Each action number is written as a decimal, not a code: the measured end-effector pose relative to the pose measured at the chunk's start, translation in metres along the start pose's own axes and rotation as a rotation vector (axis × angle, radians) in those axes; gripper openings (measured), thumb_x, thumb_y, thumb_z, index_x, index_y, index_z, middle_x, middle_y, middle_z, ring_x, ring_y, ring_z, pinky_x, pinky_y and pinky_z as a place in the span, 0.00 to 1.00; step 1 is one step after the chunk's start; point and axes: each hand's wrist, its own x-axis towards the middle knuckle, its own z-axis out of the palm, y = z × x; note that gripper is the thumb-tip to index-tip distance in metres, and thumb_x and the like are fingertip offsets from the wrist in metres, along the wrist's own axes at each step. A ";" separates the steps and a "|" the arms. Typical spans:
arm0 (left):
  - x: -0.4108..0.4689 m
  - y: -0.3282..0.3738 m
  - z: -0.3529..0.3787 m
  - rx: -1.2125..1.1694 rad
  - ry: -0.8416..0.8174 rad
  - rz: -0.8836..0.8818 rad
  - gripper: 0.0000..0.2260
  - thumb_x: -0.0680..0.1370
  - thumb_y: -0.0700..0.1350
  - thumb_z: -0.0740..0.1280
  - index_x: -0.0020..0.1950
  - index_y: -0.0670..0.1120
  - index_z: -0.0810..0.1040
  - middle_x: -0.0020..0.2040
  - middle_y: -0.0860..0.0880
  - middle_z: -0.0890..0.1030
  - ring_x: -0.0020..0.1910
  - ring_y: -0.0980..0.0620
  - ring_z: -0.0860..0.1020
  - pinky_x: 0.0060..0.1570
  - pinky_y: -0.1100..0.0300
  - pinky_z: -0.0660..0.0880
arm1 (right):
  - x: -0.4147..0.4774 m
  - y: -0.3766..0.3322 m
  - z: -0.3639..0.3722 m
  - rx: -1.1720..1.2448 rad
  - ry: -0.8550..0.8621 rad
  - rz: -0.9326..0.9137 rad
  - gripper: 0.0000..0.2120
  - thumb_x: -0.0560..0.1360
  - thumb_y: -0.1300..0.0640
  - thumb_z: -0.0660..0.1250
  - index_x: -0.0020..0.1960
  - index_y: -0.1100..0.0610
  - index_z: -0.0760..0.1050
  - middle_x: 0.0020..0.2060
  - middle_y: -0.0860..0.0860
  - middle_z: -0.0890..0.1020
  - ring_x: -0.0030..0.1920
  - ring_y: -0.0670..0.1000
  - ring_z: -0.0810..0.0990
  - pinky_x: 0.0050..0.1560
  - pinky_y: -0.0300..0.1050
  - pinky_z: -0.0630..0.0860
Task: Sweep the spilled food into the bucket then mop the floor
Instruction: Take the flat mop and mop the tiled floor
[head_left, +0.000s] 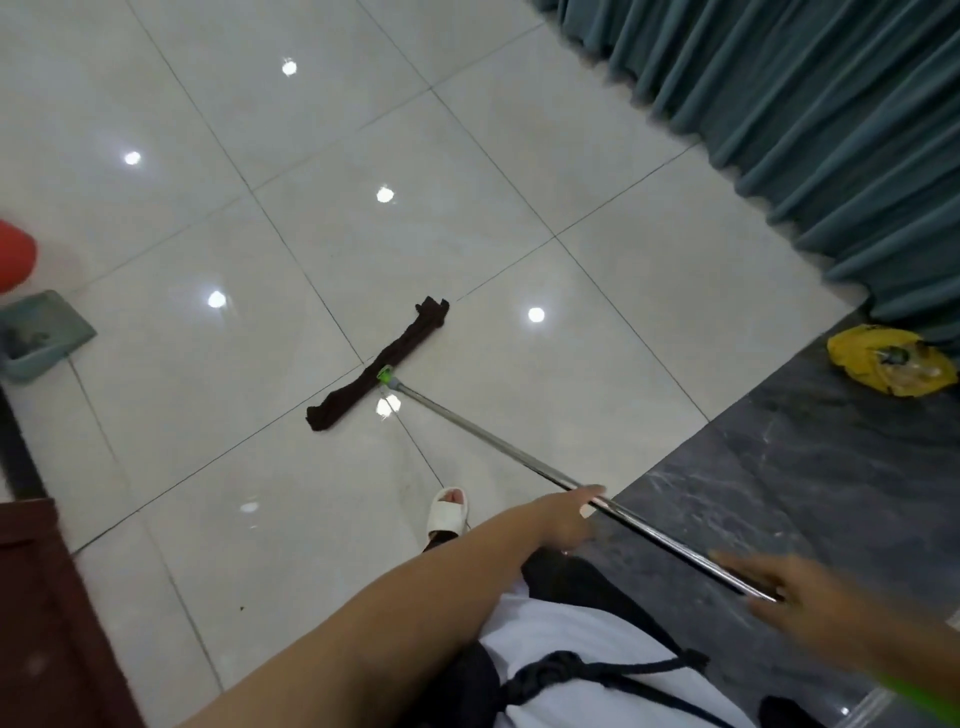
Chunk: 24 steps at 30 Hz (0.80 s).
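On the pale glossy floor tiles (311, 156), the flat mop head wrapped in dark brown cloth (376, 366) lies ahead and left of the person. Its long steel pole (519, 457) runs back and rightward to both hands. The left hand (563, 519) sits nearer the head, fingers loosely touching the pole; the right hand (810, 597), blurred, rests half-open at the pole's end.

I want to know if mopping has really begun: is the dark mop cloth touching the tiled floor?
Touching. The head view shows the mop cloth lying flat on the pale floor, with no gap or shadow beneath it.
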 end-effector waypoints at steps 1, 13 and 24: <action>-0.002 -0.005 -0.004 -0.036 0.034 -0.008 0.30 0.79 0.44 0.62 0.79 0.56 0.54 0.72 0.42 0.71 0.70 0.43 0.69 0.64 0.58 0.65 | -0.006 0.000 0.008 -0.199 -0.070 -0.058 0.26 0.78 0.61 0.67 0.64 0.33 0.66 0.56 0.28 0.73 0.56 0.33 0.77 0.51 0.22 0.66; -0.052 -0.119 -0.089 -0.454 0.477 -0.112 0.31 0.78 0.35 0.54 0.78 0.60 0.57 0.75 0.45 0.65 0.60 0.47 0.74 0.49 0.60 0.77 | 0.151 -0.206 0.107 0.009 -0.109 -0.036 0.24 0.78 0.63 0.65 0.73 0.52 0.69 0.35 0.58 0.74 0.25 0.54 0.69 0.26 0.42 0.68; -0.078 -0.160 -0.136 -0.418 0.597 -0.053 0.35 0.76 0.37 0.57 0.79 0.58 0.51 0.74 0.43 0.63 0.43 0.48 0.77 0.39 0.58 0.75 | 0.132 -0.220 0.108 -0.170 -0.090 -0.007 0.26 0.78 0.63 0.65 0.74 0.49 0.68 0.36 0.59 0.73 0.24 0.54 0.69 0.24 0.41 0.69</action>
